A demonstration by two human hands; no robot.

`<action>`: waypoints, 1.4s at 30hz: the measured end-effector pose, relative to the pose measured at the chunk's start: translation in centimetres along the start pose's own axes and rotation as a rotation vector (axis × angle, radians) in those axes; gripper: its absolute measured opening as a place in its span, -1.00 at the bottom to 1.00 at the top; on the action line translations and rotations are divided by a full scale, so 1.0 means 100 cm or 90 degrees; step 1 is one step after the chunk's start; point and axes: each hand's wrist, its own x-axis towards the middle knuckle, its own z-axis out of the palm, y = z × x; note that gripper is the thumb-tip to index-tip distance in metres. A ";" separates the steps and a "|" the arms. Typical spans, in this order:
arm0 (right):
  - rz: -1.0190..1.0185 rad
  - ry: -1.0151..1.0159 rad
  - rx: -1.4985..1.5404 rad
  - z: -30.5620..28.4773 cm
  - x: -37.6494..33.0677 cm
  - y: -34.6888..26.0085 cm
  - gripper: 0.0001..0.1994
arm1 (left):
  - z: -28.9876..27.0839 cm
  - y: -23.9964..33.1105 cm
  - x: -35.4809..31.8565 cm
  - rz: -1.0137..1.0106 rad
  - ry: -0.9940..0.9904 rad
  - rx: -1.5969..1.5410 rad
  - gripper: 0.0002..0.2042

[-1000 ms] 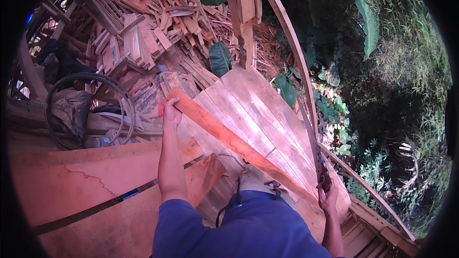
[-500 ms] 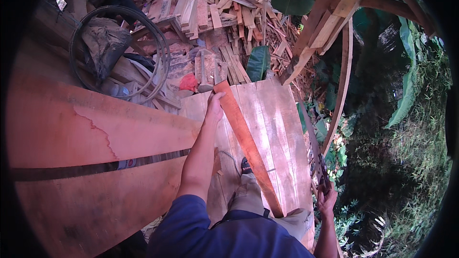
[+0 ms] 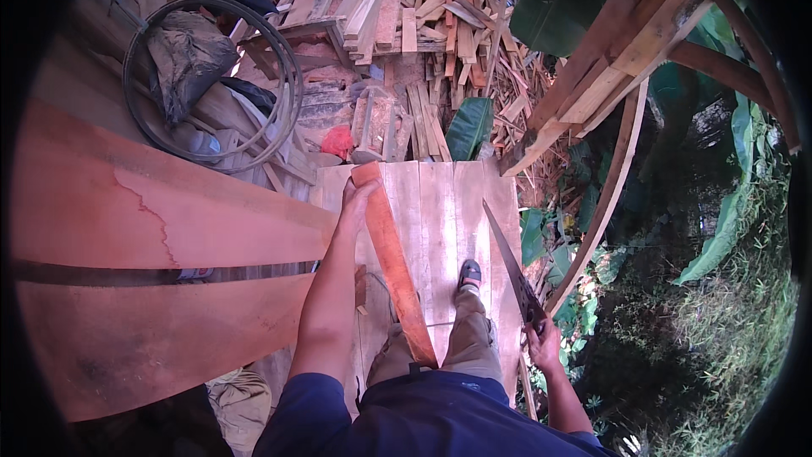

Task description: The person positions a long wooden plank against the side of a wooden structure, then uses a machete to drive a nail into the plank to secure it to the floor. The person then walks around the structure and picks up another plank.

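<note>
My left hand (image 3: 360,195) is closed round the far end of a long, reddish-brown wooden board (image 3: 391,258). The board slants down toward my waist, its near end close to my shirt. On the right, my right hand (image 3: 544,344) grips the handle of a handsaw (image 3: 512,273). The saw's long dark blade points forward and a little left, apart from the board. Under both hands lies a platform of pale planks (image 3: 437,203), where one of my feet in a dark sandal (image 3: 470,274) shows.
Two wide wooden slabs (image 3: 169,211) extend from the left, a dark gap between them. Beyond the platform are stacked offcuts (image 3: 406,30) and a coiled black hose (image 3: 292,93). Wooden beams (image 3: 609,59) lean in at the upper right, above plants (image 3: 719,322) on the slope.
The handsaw and my right hand have come in from the right, over the platform. The board in my left hand has shifted left, and my sandalled foot has moved forward.
</note>
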 end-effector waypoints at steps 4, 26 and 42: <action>-0.090 -0.130 -0.156 -0.036 0.093 -0.034 -0.76 | 0.031 -0.025 0.015 0.038 0.141 0.197 -0.34; -0.023 -0.260 -0.215 -0.057 0.246 0.006 -0.78 | -0.029 -0.169 0.112 -0.171 0.376 0.533 -0.30; -0.084 -0.255 -0.351 0.121 0.501 -0.153 -0.72 | -0.095 -0.311 0.227 -0.282 0.345 0.584 -0.28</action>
